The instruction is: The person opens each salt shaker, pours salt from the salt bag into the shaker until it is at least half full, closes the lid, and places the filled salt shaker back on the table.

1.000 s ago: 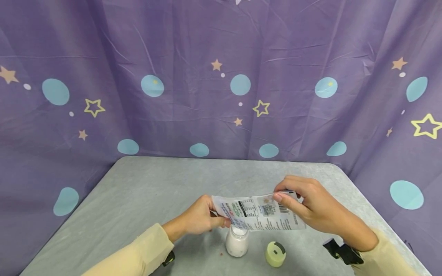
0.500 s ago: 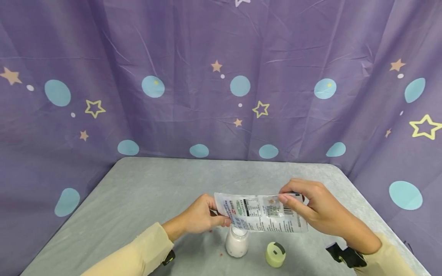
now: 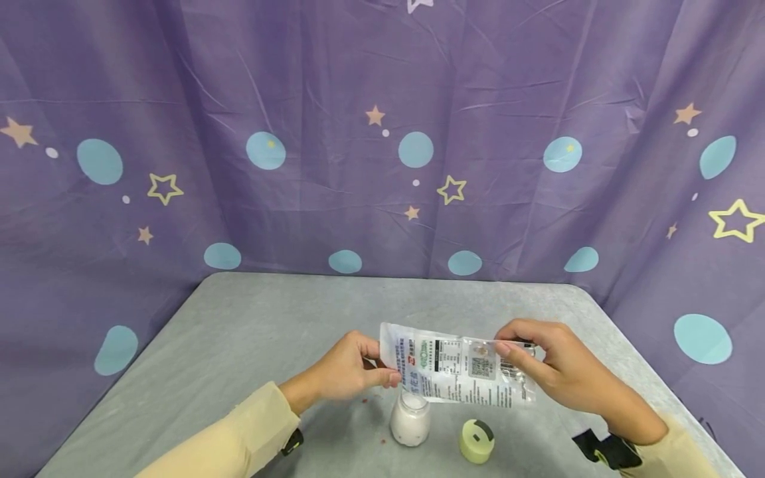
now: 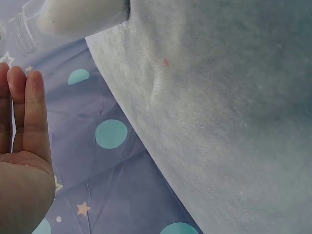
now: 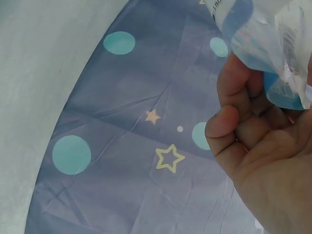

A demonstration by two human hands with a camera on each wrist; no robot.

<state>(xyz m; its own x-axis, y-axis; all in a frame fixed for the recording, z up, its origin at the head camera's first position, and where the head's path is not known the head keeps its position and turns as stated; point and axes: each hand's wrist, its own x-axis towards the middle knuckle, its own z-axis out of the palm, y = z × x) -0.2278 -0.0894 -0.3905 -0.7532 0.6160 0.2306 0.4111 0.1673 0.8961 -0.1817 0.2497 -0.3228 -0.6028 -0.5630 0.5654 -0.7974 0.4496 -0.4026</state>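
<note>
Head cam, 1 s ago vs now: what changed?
The right hand moved right and down in the view; the packet shifted right with it, left end higher, right end slightly lower. Nothing was visibly taken up or let go: both hands hold the packet. The left hand barely moved; the jar and round green piece stayed put.

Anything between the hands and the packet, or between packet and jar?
Nothing visible. The right hand grips the packet by its right end; the left hand is at its left. In the head view the packet overlaps the top of the jar, contact unclear; the green cap sits aside.
</note>
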